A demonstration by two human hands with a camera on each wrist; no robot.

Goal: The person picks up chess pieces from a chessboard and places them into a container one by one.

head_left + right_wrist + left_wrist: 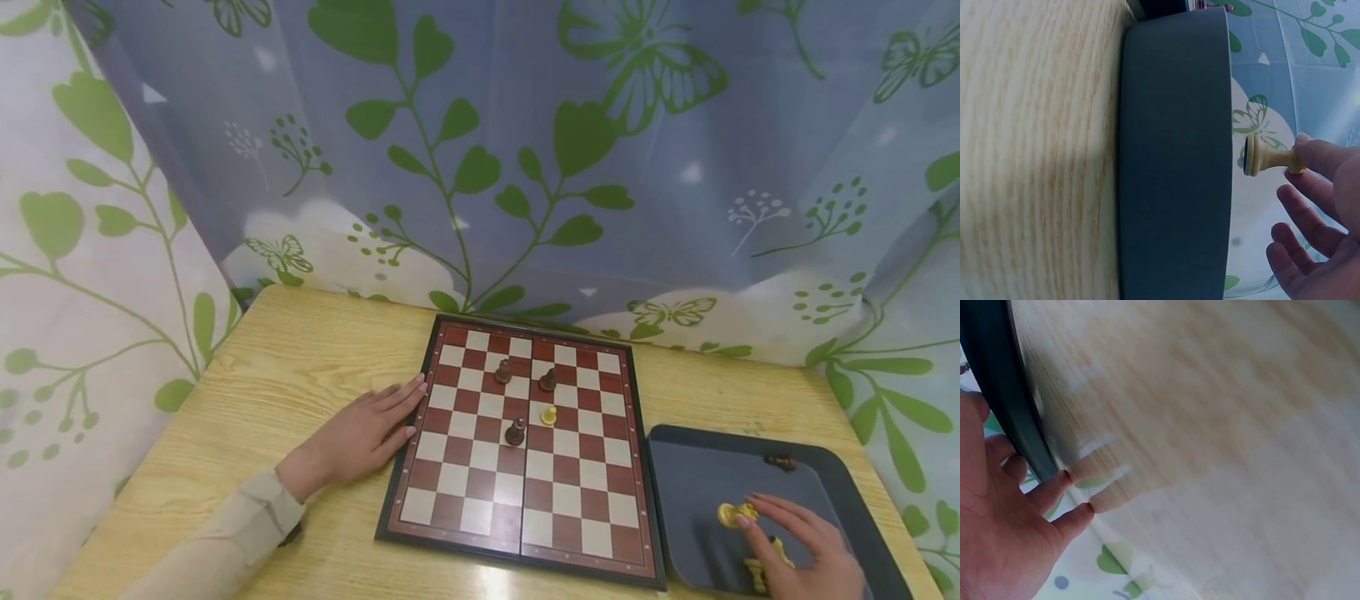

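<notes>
My right hand pinches a yellow chess piece by its top between thumb and fingers, above the dark tray. In the right wrist view the same piece lies sideways, its dark-bottomed base pointing left. At the left edge of the chessboard rests my left hand, fingers straight and touching the border. On the board stand a yellow pawn and three dark brown pieces, one a little nearer me.
Inside the tray lie a dark piece near the far rim and more yellow pieces partly behind my right hand. The tray sits against the board's right side on a wooden table. A patterned curtain hangs behind.
</notes>
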